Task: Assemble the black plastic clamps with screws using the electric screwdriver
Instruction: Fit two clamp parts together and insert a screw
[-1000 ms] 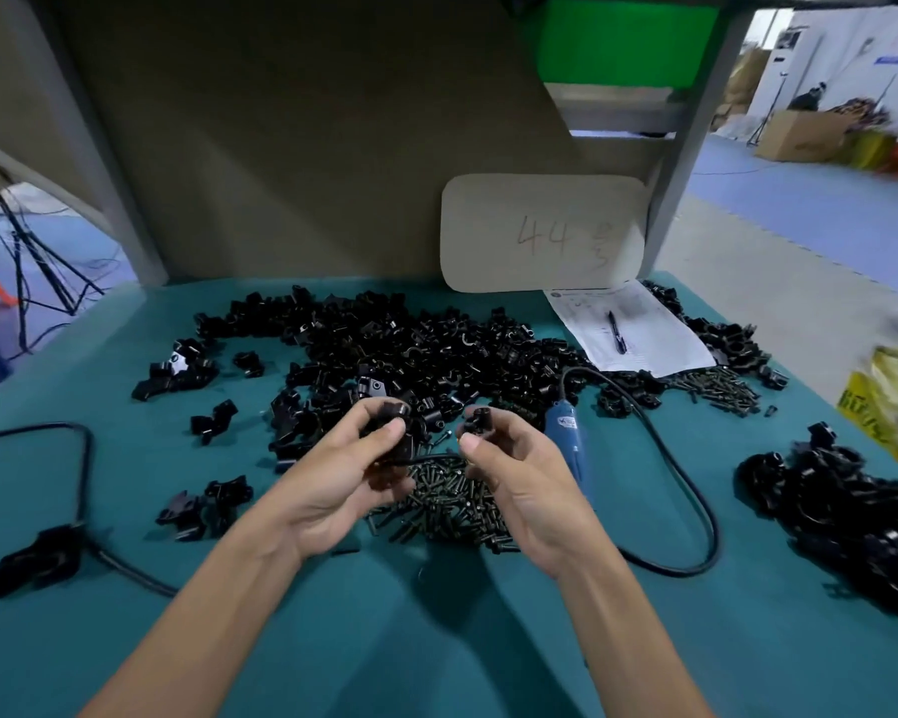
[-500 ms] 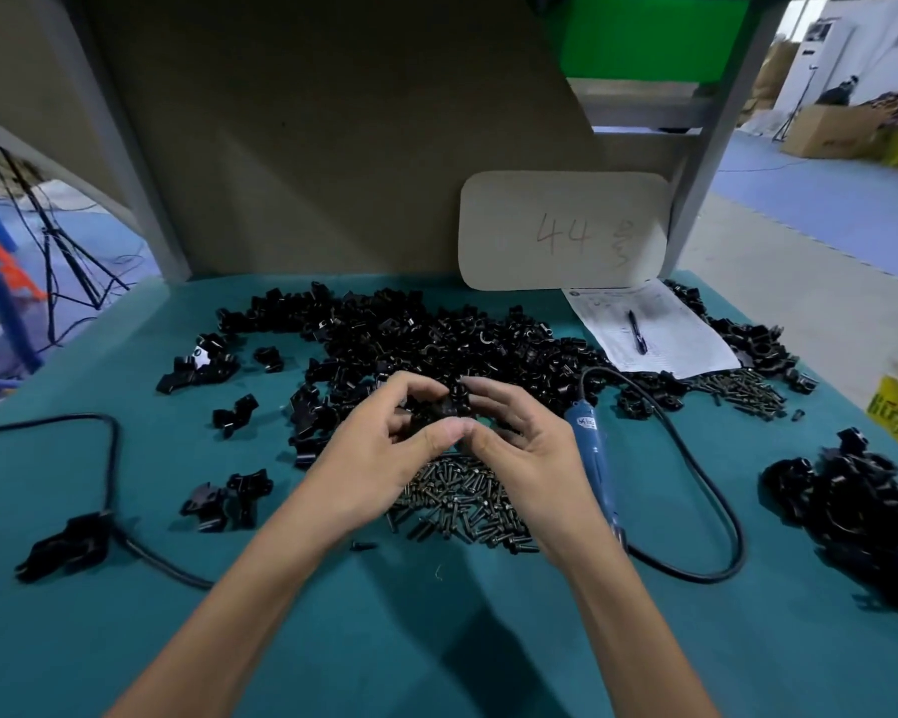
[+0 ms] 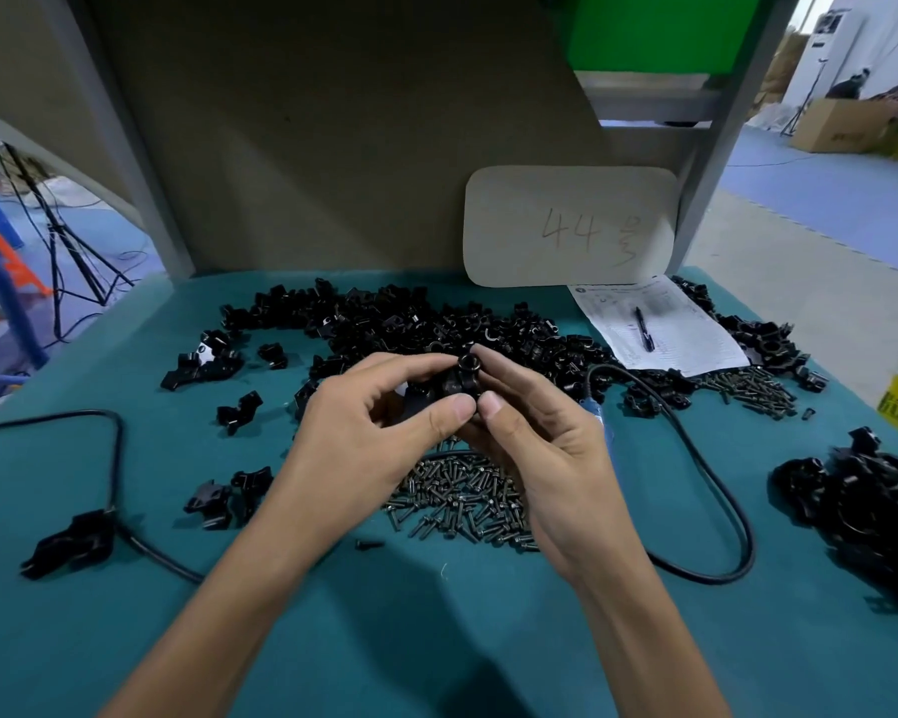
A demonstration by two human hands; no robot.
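A few loose clamp parts (image 3: 239, 406) are scattered at the left of the teal table (image 3: 125, 640). A black clamp (image 3: 460, 380) is pinched between the thumb and curled fingers of the left hand (image 3: 374, 427) and gripped from the other side by the right hand (image 3: 540, 448), the thumb tips nearly touching. It is held above the screw pile (image 3: 462, 502), before the large clamp heap (image 3: 410, 329). The blue electric screwdriver (image 3: 600, 419) is mostly hidden behind the right hand.
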